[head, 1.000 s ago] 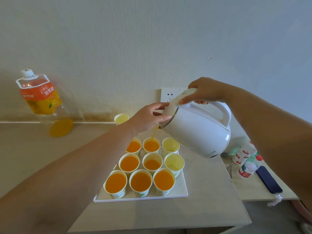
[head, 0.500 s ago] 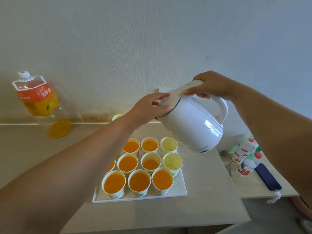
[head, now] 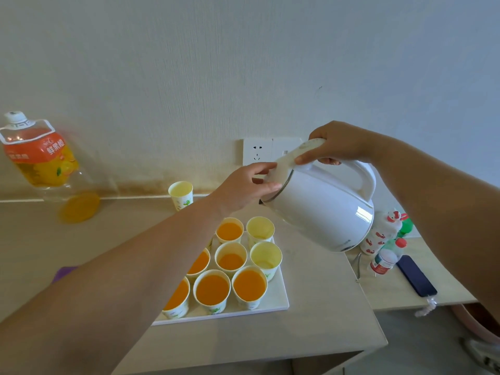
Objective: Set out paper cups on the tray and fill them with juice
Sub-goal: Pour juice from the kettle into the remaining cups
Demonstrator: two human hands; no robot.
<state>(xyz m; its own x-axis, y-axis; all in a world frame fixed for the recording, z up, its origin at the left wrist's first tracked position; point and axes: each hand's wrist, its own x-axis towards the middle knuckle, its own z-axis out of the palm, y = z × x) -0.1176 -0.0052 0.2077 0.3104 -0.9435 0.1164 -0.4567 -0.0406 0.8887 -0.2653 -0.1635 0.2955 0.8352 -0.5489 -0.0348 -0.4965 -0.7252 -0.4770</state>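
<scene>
1. Our right hand (head: 341, 143) grips the top of the handle of the white kettle (head: 324, 209), fingers curled round it and thumb stretched forward onto the lid.
2. Our left hand (head: 243, 186) pinches the lid's front edge, with the index finger on top and the thumb against the rim just above the spout.
3. The kettle hangs tilted in the air between both hands, its spout pointing down and left, just beneath the left thumb.
4. Below the left fingers and forearm, a white tray (head: 281, 303) sits on the table (head: 324, 315) carrying paper cups (head: 212, 290) in rows of 3. We see 8, and the forearm covers the back-left corner.
5. 6 of these hold orange juice (head: 249, 285). The 2 on the right side, lowest under the spout, look pale, with little inside.
6. 1 spare cup (head: 180, 194) stands off the tray by the wall, beyond the left wrist.
7. Far left of the left hand, a juice bottle (head: 40, 155) leans at the wall. Under the right forearm lie small bottles (head: 381, 239) and a dark phone (head: 416, 276).
</scene>
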